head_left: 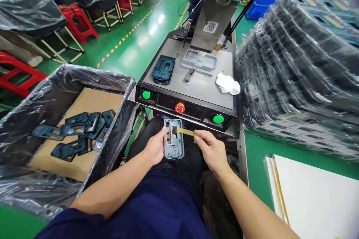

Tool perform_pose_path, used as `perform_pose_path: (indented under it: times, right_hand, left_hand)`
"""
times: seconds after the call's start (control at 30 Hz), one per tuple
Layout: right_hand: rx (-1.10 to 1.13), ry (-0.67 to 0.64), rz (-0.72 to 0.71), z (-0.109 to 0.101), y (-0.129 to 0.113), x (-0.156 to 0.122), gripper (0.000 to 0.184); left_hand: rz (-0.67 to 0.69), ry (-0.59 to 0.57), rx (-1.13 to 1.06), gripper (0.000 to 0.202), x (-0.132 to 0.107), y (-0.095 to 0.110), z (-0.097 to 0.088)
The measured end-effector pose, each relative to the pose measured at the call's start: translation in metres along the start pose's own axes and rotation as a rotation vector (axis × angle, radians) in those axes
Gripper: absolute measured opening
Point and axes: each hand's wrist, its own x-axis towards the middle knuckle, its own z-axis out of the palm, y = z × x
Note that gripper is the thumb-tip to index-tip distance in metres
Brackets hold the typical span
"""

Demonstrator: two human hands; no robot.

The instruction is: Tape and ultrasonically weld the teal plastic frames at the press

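My left hand [156, 145] is closed on the left edge of a dark blue-grey plastic housing [174, 148], held upright above my lap with its ribbed, windowed side facing me. Between the thumb and fingers of my right hand [211, 150] is a thin yellow strip [187, 132]. The strip's far end reaches over the housing's right edge near its window. Whether it is stuck to the housing, I cannot tell. Ahead on the press table [202, 91], a small stack of similar housings [164, 69] lies left of a grey fixture [199, 61].
A plastic-lined bin [64, 68] with loose housings stands at left. The press head [213, 26] hangs over the fixture. Green buttons [218, 119] and a red stop button [180, 108] line the front. A white cloth [227, 83], stacked clear trays [294, 74] and white sheets [316, 198] are at right.
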Motion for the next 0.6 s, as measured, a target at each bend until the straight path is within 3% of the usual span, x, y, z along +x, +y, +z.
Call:
perform_pose_path:
  times: [0.2, 0.33, 0.47, 0.6]
  right_hand:
    - [-0.127, 0.044, -0.113, 0.003, 0.000, -0.003, 0.026]
    - [-0.342, 0.137, -0.360, 0.005, -0.006, -0.009, 0.023]
    - [-0.513, 0.066, -0.640, 0.004, -0.011, -0.012, 0.016]
    - [-0.586, 0.004, -0.757, 0.004, -0.013, -0.012, 0.021]
  left_hand:
    - [-0.043, -0.033, -0.002, 0.027, -0.001, -0.012, 0.006]
    - [-0.075, -0.062, 0.014, 0.026, -0.002, -0.022, 0.010]
    - [-0.098, -0.099, 0.026, 0.028, -0.004, -0.028, 0.013]
    - [-0.090, -0.141, -0.001, 0.027, -0.004, -0.031, 0.015]
